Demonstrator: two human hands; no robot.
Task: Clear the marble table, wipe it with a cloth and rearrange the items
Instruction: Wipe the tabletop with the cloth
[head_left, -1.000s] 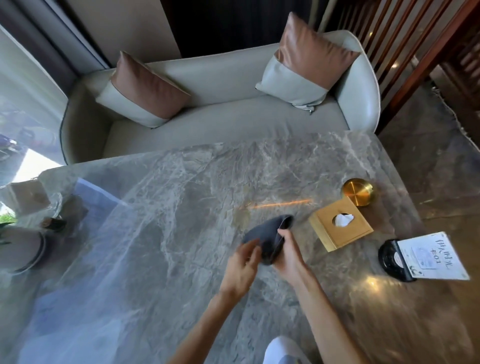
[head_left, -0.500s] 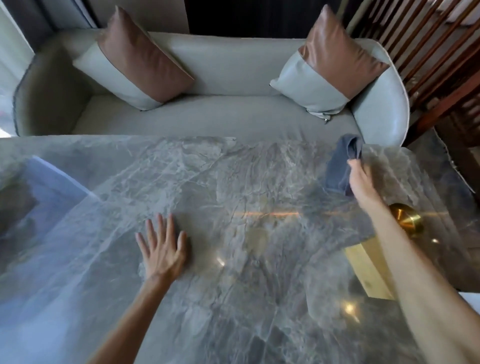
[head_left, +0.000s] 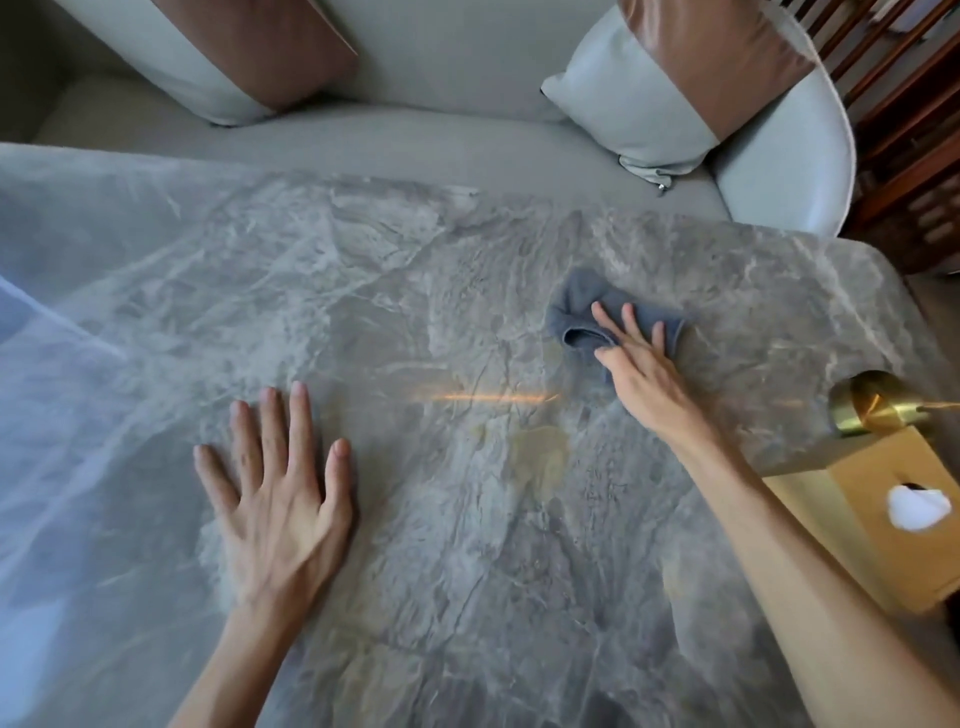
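Step in hand, by judgement: the wiping; the near and middle table (head_left: 467, 545) lies bare, so clearing looks largely done, and rearranging is not yet begun

Right hand (head_left: 636, 364): flat on the cloth (head_left: 582, 304), fingers (head_left: 602, 317) spread and pressing it to the marble; palm down, not closed round it, thumb at the cloth's near edge; arm reaching out across the right half of the table

Cloth: grey-blue, bunched, one fold rolled up at its left side; lies under and just beyond the right fingertips, on the far right part of the table, near the far edge and short of the rounded corner

Left hand (head_left: 275, 499): open, fingers apart, laid flat on the marble at the near left; holds nothing; seems to serve as a brace; well apart from the cloth

Other items on the table, right edge: brass cup (head_left: 865, 402), and a wooden box (head_left: 883, 519) with white tissue (head_left: 917, 506) at its slot, just nearer than the cup; both close to the right forearm, not touching it so far as can be told

Beyond the table: sofa (head_left: 441, 135) with two cushions

Next move, by judgement: sweep the cloth across the unwiped marble, with steady downward pressure so the bunched cloth does not roll out from under the fingers; mind the cup and box on strokes toward the right edge; the far corner and the left half appear yet to be covered, though no streak or wet mark shows which parts are done
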